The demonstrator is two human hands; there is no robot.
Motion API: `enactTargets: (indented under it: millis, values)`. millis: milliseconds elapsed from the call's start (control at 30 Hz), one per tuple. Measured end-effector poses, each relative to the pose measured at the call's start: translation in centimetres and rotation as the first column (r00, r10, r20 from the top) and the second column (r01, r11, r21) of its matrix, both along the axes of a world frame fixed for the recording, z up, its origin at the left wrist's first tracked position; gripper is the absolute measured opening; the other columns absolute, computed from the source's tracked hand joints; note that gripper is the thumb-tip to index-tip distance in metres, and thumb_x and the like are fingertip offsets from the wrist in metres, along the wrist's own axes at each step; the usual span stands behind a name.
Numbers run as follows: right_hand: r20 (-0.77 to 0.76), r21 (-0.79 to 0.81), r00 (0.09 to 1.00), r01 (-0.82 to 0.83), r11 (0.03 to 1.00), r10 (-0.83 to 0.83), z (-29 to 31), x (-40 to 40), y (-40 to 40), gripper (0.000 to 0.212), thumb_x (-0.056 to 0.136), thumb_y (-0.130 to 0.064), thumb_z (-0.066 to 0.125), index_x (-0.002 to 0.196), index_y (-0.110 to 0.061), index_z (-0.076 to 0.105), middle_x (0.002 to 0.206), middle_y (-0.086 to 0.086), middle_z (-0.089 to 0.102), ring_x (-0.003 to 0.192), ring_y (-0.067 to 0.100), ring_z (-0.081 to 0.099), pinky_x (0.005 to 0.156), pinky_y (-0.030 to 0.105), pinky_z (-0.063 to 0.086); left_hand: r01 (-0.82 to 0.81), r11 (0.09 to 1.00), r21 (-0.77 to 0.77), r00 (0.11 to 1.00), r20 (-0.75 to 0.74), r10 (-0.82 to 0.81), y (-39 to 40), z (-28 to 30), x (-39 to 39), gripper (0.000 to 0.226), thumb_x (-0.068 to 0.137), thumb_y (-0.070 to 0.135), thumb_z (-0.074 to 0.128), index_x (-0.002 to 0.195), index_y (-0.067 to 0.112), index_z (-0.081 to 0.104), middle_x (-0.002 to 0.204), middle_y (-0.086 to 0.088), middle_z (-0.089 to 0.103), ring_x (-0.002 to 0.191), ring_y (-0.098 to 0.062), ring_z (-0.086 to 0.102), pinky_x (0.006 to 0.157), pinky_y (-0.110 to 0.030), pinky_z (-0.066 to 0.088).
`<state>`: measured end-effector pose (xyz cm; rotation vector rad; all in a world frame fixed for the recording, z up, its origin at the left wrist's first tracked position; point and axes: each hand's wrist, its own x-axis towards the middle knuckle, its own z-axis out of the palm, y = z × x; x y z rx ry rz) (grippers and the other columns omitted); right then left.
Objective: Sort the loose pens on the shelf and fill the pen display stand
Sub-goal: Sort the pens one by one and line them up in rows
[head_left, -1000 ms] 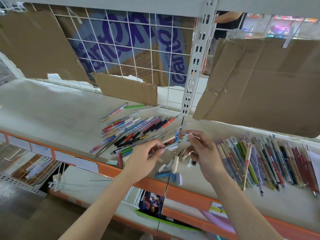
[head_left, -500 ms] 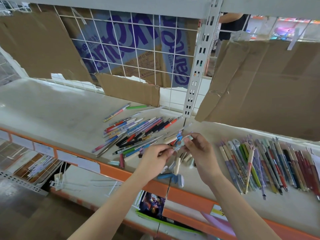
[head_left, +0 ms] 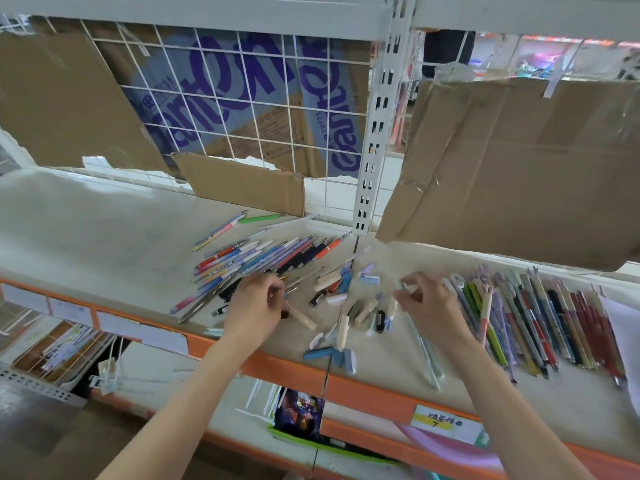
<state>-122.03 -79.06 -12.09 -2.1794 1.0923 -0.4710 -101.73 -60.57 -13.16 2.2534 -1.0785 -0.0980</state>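
Motion blur smears the left hand (head_left: 258,306) and right hand (head_left: 427,303), so what each grip pinches is unclear, while the sorted pens (head_left: 540,320) on the right run under a white sheet (head_left: 623,327) cut by the edge.

Loose pens (head_left: 263,261) lie left of caps (head_left: 349,306), sorted row (head_left: 540,317) right, on the shelf (head_left: 86,237).

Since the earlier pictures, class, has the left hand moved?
Yes. The left hand has drawn leftward, away from the right hand, past the scattered pen caps.
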Motion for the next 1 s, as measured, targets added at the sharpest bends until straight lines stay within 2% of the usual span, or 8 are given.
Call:
enactTargets:
  millis: [133, 233, 433, 533, 633, 733, 867, 1000]
  values:
    - [-0.19, -0.101, 0.982, -0.011, 0.995, -0.008, -0.7, -0.9, 0.3, 0.028, 0.089, -0.024, 0.058, 0.116, -0.015, 0.059, 0.102, 0.009, 0.065, 0.101, 0.03, 0.059, 0.079, 0.033, 0.044, -0.029, 0.997, 0.067, 0.996, 0.081, 0.024, 0.2, -0.1, 1.1, 0.006, 0.089, 0.015, 0.059, 0.092, 0.011, 0.062, 0.092, -0.004, 0.058, 0.089, -0.021, 0.052, 0.074, -0.031, 0.042]
    - [-0.35, -0.205, 0.934, -0.002, 0.979, -0.072, -0.2, -1.7, -0.3, 0.027, 0.092, -0.029, 0.05, 0.118, -0.022, 0.054, 0.118, 0.004, 0.061, 0.107, 0.027, 0.059, 0.076, 0.031, 0.045, -0.03, 0.993, 0.115, 0.995, 0.102, 0.019, 0.2, -0.1, 1.2, 0.012, 0.089, 0.018, 0.059, 0.098, 0.011, 0.062, 0.097, -0.005, 0.056, 0.096, -0.022, 0.049, 0.081, -0.035, 0.043]
    - [-0.404, -0.194, 0.913, -0.022, 0.981, -0.059, 0.0, -1.4, 0.0, 0.032, 0.094, -0.03, 0.047, 0.125, -0.023, 0.047, 0.135, 0.003, 0.047, 0.112, 0.028, 0.054, 0.08, 0.034, 0.045, -0.019, 0.99, 0.138, 0.997, 0.079, 0.008, 0.1, 0.0, 1.5, 0.013, 0.087, 0.018, 0.06, 0.098, 0.011, 0.061, 0.099, -0.005, 0.056, 0.098, -0.023, 0.048, 0.084, -0.038, 0.043]
    - [-0.343, -0.24, 0.936, -0.011, 0.971, -0.074, 0.1, -1.2, 0.6, 0.027, 0.093, -0.026, 0.049, 0.119, -0.019, 0.053, 0.131, 0.006, 0.046, 0.107, 0.031, 0.056, 0.076, 0.036, 0.047, -0.025, 0.987, 0.157, 0.999, -0.018, 0.028, 0.0, 0.1, 1.9, 0.016, 0.087, 0.016, 0.062, 0.102, 0.012, 0.059, 0.101, -0.001, 0.056, 0.099, -0.02, 0.052, 0.085, -0.037, 0.045]
    - [-0.169, -0.229, 0.985, -0.061, 0.972, 0.022, 0.3, -1.0, 1.2, 0.014, 0.088, -0.014, 0.057, 0.101, -0.012, 0.064, 0.104, 0.008, 0.059, 0.091, 0.028, 0.06, 0.072, 0.033, 0.047, -0.04, 0.984, 0.171, 0.998, -0.049, 0.049, -0.3, -0.1, 2.1, 0.019, 0.085, 0.018, 0.065, 0.103, 0.013, 0.059, 0.101, 0.0, 0.056, 0.093, -0.015, 0.052, 0.079, -0.029, 0.043]
    - [-0.052, -0.129, 0.974, -0.225, 0.966, 0.22, 0.6, -0.6, 2.0, 0.007, 0.083, -0.007, 0.064, 0.081, -0.012, 0.068, 0.079, 0.0, 0.061, 0.068, 0.007, 0.054, 0.067, 0.012, 0.04, -0.048, 0.982, 0.185, 0.997, -0.044, 0.058, -0.3, -0.3, 2.1, 0.022, 0.083, 0.022, 0.068, 0.102, 0.015, 0.06, 0.099, 0.002, 0.055, 0.087, -0.01, 0.05, 0.072, -0.023, 0.038]
    - [-0.078, -0.055, 0.967, -0.248, 0.967, 0.244, -0.1, 0.3, 2.9, 0.006, 0.083, -0.022, 0.066, 0.081, -0.017, 0.065, 0.081, -0.007, 0.052, 0.073, 0.01, 0.052, 0.07, 0.022, 0.042, -0.049, 0.972, 0.229, 0.999, -0.012, 0.053, -0.3, -0.3, 2.1, 0.027, 0.081, 0.031, 0.07, 0.101, 0.016, 0.059, 0.095, 0.006, 0.054, 0.087, -0.011, 0.05, 0.073, -0.025, 0.04]
    - [-0.256, -0.01, 0.935, -0.257, 0.966, 0.247, -0.1, 1.0, 3.3, 0.028, 0.082, -0.041, 0.064, 0.087, -0.013, 0.062, 0.091, -0.004, 0.045, 0.083, 0.019, 0.052, 0.076, 0.033, 0.045, -0.048, 0.966, 0.255, 0.996, -0.062, 0.065, -0.3, 0.0, 2.2, 0.033, 0.074, 0.04, 0.076, 0.089, 0.021, 0.054, 0.087, 0.007, 0.056, 0.08, -0.01, 0.05, 0.063, -0.022, 0.035]
